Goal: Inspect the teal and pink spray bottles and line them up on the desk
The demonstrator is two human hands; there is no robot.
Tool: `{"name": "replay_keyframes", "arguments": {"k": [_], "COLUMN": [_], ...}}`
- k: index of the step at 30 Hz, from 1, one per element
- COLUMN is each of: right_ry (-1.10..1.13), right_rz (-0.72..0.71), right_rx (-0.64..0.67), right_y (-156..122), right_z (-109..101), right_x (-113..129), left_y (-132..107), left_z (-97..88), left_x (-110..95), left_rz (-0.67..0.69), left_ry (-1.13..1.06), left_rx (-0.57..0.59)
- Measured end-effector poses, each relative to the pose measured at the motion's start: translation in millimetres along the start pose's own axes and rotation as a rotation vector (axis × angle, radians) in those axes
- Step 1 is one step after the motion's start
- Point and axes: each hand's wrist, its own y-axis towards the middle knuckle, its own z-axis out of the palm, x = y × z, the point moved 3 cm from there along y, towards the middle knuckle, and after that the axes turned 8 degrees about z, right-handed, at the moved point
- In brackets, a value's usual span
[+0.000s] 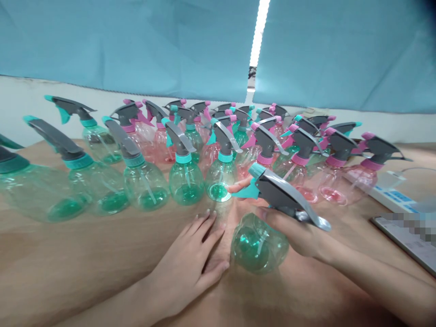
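My right hand (pixel 289 227) is wrapped round the neck of a clear green spray bottle (pixel 257 247), below its grey head with turquoise nozzle and trigger. The bottle tilts, its round body toward me; one fingertip shows by the trigger, while the other fingers are partly hidden behind the bottle. My left hand (pixel 194 254) lies palm down on the wooden table (pixel 85 259), fingers stretched out and holding nothing, just left of that bottle. Beyond it stand a green spray bottle (pixel 186 181) and another green spray bottle (pixel 221 179) in the front row.
Several green and pink spray bottles (pixel 265 150) crowd the back of the table. At the right lie a white power strip (pixel 391 193) and a flat phone-like device (pixel 405 240). A blue cloth (pixel 136 50) and a bright light strip (pixel 259 34) hang behind.
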Motion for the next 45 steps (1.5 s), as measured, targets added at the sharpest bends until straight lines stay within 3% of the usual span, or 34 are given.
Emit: {"name": "replay_keyframes", "arguments": {"k": [5,13,19,26,38,45], "right_ry": [0.114,0.108,0.134,0.056,0.054,0.158], "right_rz": [0.005,-0.018,-0.052,0.111,0.090,-0.025], "right_rx": [0.061,0.014,0.063,0.043,0.015,0.005], "right_y": [0.5,0.5,-1.3,-3.9,-2.5,1.6], "right_z": [3.6,3.0,4.4,0.3,2.8,23.7], "right_x": [3.2,-6.7,-6.7,-15.1,4.7,11.4], "left_y": [-0.3,-0.7,-0.8,-0.7,-0.7,-4.2], "left_z": [-0.3,-2.7,-2.6,-2.6,-4.8,-13.0], "left_x": [0.3,-1.4,-2.6,-1.3,-0.9,-13.1], "left_rz": [-0.011,-0.009,-0.007,-0.015,-0.026,-0.007], "left_ry": [0.009,-0.023,-0.002,-0.024,-0.035,-0.228], "left_rx": [0.019,-0.017,0.006,-0.017,-0.021,-0.108]}}
